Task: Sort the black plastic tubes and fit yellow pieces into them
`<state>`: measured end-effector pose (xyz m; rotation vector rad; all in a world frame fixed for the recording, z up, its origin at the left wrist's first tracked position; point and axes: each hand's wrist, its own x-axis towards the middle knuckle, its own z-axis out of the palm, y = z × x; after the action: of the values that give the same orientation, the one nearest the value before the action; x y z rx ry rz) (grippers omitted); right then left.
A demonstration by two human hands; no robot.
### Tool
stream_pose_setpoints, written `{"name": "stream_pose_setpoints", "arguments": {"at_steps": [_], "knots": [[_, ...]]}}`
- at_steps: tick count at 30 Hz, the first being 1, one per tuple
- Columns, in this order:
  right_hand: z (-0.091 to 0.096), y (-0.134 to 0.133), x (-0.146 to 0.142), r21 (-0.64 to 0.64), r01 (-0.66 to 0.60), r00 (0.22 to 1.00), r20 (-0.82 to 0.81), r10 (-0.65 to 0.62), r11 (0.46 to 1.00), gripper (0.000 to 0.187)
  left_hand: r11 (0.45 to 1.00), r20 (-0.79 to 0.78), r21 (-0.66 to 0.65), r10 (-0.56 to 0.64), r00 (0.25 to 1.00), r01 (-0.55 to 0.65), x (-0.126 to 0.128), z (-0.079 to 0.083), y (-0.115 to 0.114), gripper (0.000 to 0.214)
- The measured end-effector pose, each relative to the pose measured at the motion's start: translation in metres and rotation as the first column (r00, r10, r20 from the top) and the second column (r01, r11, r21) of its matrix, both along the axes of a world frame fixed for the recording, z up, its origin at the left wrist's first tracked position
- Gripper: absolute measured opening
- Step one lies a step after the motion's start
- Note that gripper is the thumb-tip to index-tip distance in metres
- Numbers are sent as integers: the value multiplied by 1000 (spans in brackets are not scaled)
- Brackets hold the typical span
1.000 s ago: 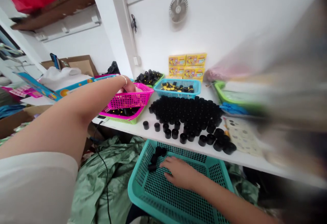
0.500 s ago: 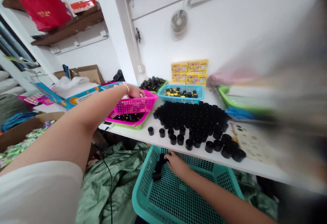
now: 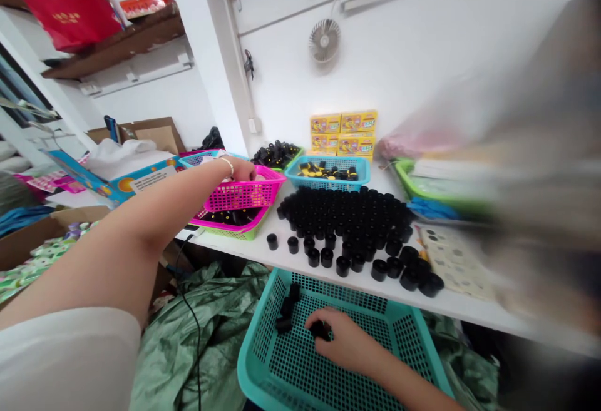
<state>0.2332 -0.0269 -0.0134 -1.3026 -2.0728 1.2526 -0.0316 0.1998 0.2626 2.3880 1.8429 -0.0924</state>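
My right hand (image 3: 345, 339) is over the teal basket (image 3: 251, 361), with thumb and fingers closed around a black cylindrical piece (image 3: 320, 330). Several more black cylinders (image 3: 284, 324) lie at the basket's left side. To the left, my left hand (image 3: 241, 170) reaches down into the upper pink basket (image 3: 241, 196); its fingertips are hidden inside, so what they hold, if anything, does not show. Many short black cylinders (image 3: 345, 214) stand upright, packed together on the white table (image 3: 253, 253), with a few set apart along the front edge.
Black and yellow pieces fill a blue basket (image 3: 328, 179) by the wall. Yellow boxes (image 3: 342, 132) are stacked behind it. A green tray (image 3: 406, 176) stands at right, partly blurred. Below the table lie green sheeting (image 3: 216, 336) and a black cable (image 3: 197, 336).
My right hand has moved from the black cylinders at the basket's left side toward its middle, lifting one cylinder. My left hand stays at the pink basket. The view has shifted slightly.
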Motion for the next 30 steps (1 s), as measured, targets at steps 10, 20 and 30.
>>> {"name": "stream_pose_setpoints", "arguments": {"at_steps": [10, 20, 30], "knots": [[68, -46, 48, 136, 469, 671, -698, -251, 873, 31, 989, 908, -147, 134, 396, 2, 69, -62, -167, 32], [82, -69, 43, 171, 377, 728, -663, -177, 910, 33, 746, 756, -596, 646, -106, 298, 118, -178, -247, 18], [75, -74, 51, 154, 347, 777, -599, -192, 925, 31, 881, 902, -425, 395, 174, 208, 114, -184, -251, 8]]}}
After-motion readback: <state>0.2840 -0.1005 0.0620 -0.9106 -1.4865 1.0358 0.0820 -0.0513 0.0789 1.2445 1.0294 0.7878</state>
